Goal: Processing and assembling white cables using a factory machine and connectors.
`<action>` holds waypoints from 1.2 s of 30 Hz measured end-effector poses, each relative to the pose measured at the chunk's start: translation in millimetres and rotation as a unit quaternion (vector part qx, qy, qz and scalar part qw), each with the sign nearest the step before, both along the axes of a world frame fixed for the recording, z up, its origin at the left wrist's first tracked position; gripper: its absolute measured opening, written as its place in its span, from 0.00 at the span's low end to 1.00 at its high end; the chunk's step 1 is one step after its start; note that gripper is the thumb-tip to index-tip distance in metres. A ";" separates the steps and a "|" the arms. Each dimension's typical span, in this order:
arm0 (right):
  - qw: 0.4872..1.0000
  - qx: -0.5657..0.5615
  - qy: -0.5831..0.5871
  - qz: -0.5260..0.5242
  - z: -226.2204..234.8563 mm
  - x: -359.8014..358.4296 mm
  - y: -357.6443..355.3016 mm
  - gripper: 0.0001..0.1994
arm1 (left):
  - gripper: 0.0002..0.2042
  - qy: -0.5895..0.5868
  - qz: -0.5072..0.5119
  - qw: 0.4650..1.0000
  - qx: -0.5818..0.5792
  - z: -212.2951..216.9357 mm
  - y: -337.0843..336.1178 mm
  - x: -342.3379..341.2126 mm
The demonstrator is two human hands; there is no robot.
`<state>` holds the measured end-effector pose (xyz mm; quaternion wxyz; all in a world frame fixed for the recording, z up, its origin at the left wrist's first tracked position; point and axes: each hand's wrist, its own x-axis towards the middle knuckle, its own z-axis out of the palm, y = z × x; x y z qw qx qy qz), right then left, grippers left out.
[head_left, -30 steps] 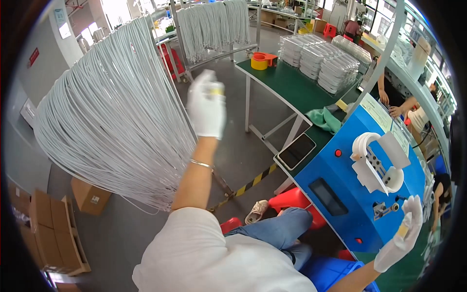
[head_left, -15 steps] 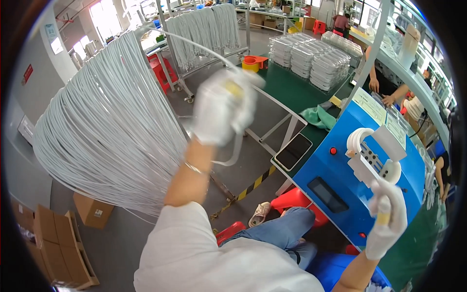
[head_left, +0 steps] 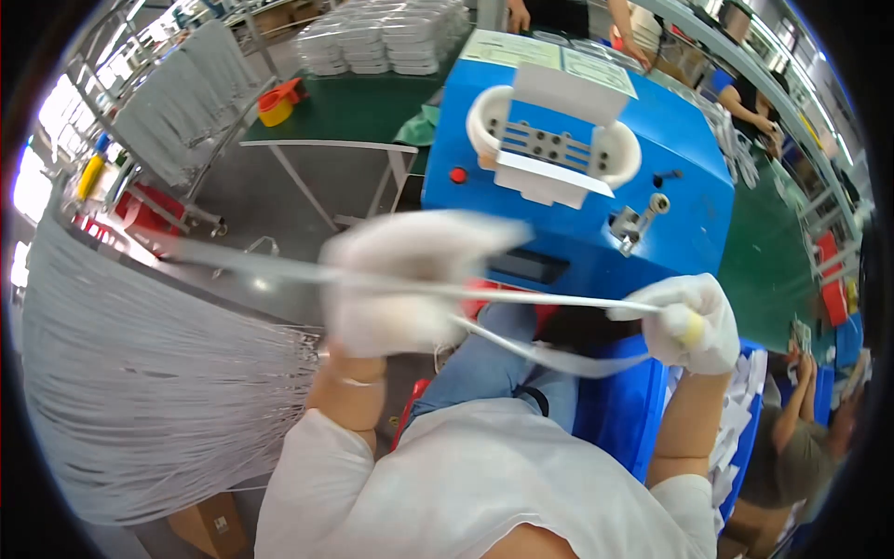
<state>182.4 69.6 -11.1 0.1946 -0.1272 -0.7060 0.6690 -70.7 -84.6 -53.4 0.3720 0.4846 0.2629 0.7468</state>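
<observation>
Both my hands wear white gloves. My left hand (head_left: 400, 279), blurred by motion, is closed around a thin white cable (head_left: 549, 300) drawn out of the big hanging bundle of white cables (head_left: 140, 382) on my left. My right hand (head_left: 684, 321) pinches the other end of that cable, which stretches across my lap with a slack loop drooping under it. Both hands are in front of the blue winding machine (head_left: 596, 158) with its white spool holder (head_left: 549, 140).
A green worktable (head_left: 363, 102) holds stacks of bagged white cables (head_left: 382, 33) and a yellow tape roll (head_left: 275, 110). A blue bin (head_left: 643, 410) with white pieces sits by my right knee. Other people work at the right and far edge.
My view has swung right toward the machine. My left hand came down from the hanging bundle with a cable, and my right hand rose to take its other end.
</observation>
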 end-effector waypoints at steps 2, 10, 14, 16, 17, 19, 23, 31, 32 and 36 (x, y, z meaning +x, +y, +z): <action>0.961 -0.157 0.219 0.063 -44.9 35.9 18.1 0.32 | 0.12 0.066 -0.041 0.985 0.155 17.3 -7.3 -34.5; 0.829 -0.184 0.056 -0.525 -140.8 123.8 29.1 0.30 | 0.11 -0.134 0.102 0.975 0.145 -28.0 -57.7 -70.4; 0.730 0.418 -0.006 -0.540 -69.4 74.5 -1.1 0.17 | 0.15 -0.108 -0.006 0.994 -0.022 -35.4 -24.5 1.2; 0.782 0.510 0.009 -0.358 -38.8 34.9 -26.8 0.24 | 0.17 -0.091 -0.112 0.985 -0.097 -36.1 2.7 35.1; 0.821 0.510 0.007 -0.255 -40.2 21.9 -29.2 0.24 | 0.17 -0.035 -0.119 0.988 -0.097 -31.9 18.1 52.3; 0.912 0.358 -0.054 -0.195 -40.8 4.3 -41.9 0.16 | 0.18 -0.027 -0.183 0.950 -0.251 -17.5 35.6 64.3; 0.873 0.340 -0.085 -0.339 -58.1 31.5 -32.1 0.08 | 0.17 -0.044 -0.051 0.981 -0.184 -20.9 55.6 42.8; 0.874 0.173 -0.106 -0.441 -70.2 78.8 -13.1 0.07 | 0.07 -0.098 0.093 0.973 -0.185 -6.2 64.5 -14.7; 0.872 0.174 -0.108 -0.445 -69.5 80.3 -12.0 0.06 | 0.07 -0.097 0.093 0.973 -0.186 -3.4 66.6 -16.4; 0.855 0.211 -0.102 -0.462 -65.1 82.2 -9.0 0.06 | 0.07 -0.031 0.155 0.964 -0.212 8.1 71.0 -24.1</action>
